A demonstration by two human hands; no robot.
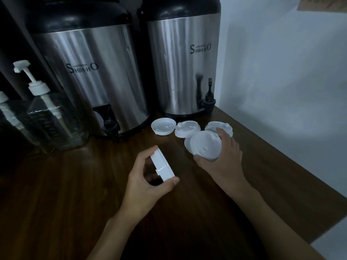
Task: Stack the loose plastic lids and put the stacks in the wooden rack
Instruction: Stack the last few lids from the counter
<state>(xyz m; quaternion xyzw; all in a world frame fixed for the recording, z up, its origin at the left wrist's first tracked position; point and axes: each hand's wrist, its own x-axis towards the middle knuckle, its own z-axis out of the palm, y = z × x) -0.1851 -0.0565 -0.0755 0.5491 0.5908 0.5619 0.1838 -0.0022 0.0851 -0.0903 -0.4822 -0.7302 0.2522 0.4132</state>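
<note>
Dead centre of the frame, the left hand [148, 178] pinches a white plastic lid [163, 166] between thumb and fingertips. It's turned on edge, so you mostly see the rim. Could be a couple nested together, can't tell from this angle.

Just right of it and a bit higher, the right hand [223, 156] grips a second lid [203, 147] tilted face-on to the camera, with the thumb under the lower edge and fingers curled over the top. A doubled rim on its left side looks like more than one lid nested. The hands are near each other but apart, and their lids don't touch. Both are over the dark wooden counter [75, 184].

Behind the right hand, three loose lids lie flat on the counter in a row. The leftmost lid [163, 126] and the middle lid [185, 129] sit just beside each other, and the rightmost lid [212, 125] is partly hidden by the right hand's fingers. The second lid overlaps the middle one in view, so no idea if they touch.

Further back, two steel drink dispensers with black tops and "SHIH-HO" printed on them fill the top of the frame. The big dispenser [90, 76] is upper left and the other dispenser [182, 62] is upper centre, each with a black tap at the bottom. Far left, a clear pump bottle [54, 117] stands by the big one, and another bottle [7, 117] is cut off by the edge. Pale wall [281, 72] on the right.
</note>
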